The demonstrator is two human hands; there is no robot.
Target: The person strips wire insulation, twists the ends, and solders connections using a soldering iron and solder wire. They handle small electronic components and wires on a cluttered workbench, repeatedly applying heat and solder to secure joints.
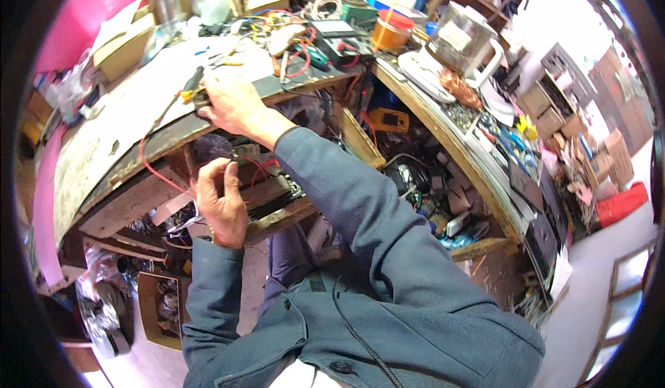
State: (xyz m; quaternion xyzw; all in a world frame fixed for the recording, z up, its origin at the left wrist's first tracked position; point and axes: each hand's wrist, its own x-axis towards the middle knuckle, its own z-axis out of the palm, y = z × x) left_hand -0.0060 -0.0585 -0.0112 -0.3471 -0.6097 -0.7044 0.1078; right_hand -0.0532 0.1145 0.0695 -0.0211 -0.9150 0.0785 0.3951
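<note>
My right hand (239,107) reaches across to the front edge of the workbench (90,173). Its fingers are closed around something small and dark, mostly hidden by them. Just beyond the fingertips lies a tool with a black handle (194,79) and a yellow part. Lower and nearer to me, my left hand (222,204) is raised in front of the open drawer space, thumb and forefinger pinched together on a small dark tip I cannot make out. A thin red wire (154,169) curves from near the bench edge down toward my left hand.
A black meter-like box (337,42), tangled wires and an orange tub (392,29) crowd the back of the bench. On the right side stands a clear jug (460,38). Below are a yellow meter (388,120) and loose parts. A cardboard box (158,312) sits on the floor.
</note>
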